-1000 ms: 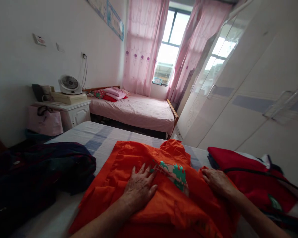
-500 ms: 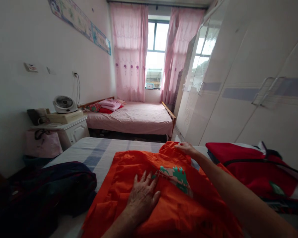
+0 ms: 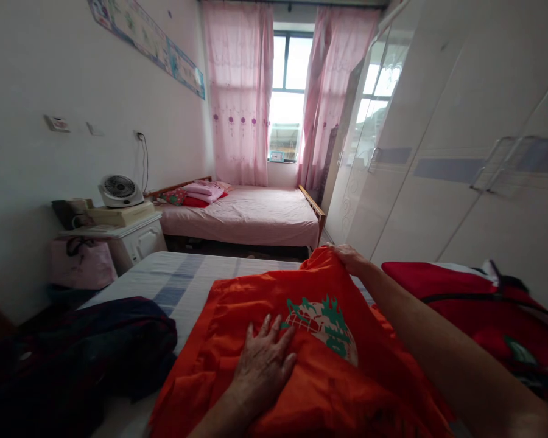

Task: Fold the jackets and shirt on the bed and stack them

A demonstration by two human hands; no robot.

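An orange garment (image 3: 237, 304) with a green and pale globe print is spread over the near bed (image 3: 201, 267). My left hand (image 3: 265, 359) lies flat on it with fingers spread, just left of the print. At the garment's far right corner, my right hand (image 3: 349, 258) grips the fabric and holds that corner raised a little off the bed. Its fingertips are partly hidden behind the cloth. The garment's exact kind cannot be made out.
Dark clothing (image 3: 132, 347) lies to the left. Red folded clothing (image 3: 452, 292) sits at the right. Beyond stand a pink-sheeted bed (image 3: 246, 213), a bedside cabinet (image 3: 141, 240) with a fan (image 3: 119, 190), and a white wardrobe (image 3: 438, 128) along the right wall.
My right hand has lifted and drawn the garment's far corner slightly up and to the right. The bunched cloth there is smoother and more of the print shows. My left hand stays put.
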